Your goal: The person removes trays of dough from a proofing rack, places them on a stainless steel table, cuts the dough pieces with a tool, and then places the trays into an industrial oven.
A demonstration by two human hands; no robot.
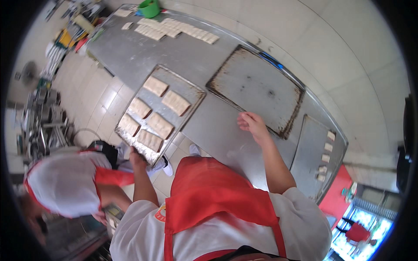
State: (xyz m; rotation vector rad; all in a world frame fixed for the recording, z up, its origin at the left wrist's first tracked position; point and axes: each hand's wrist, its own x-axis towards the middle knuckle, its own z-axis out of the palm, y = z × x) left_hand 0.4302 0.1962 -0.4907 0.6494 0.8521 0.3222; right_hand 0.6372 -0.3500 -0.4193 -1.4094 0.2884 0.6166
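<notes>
My left hand grips the near edge of a metal baking tray, which extends past the table edge. Several flat, rectangular pieces of pale filled dough lie on it in two rows, with dark filling showing at their ends. My right hand is curled closed by the near edge of a second, bare baking tray with browned rims. What its fingers hold, if anything, is hidden, and I cannot tell whether they touch that tray.
The steel table carries rows of dough pieces and a green bowl at the far end. To the right lies another tray with small dough pieces. A person in a white cap bends close on my left.
</notes>
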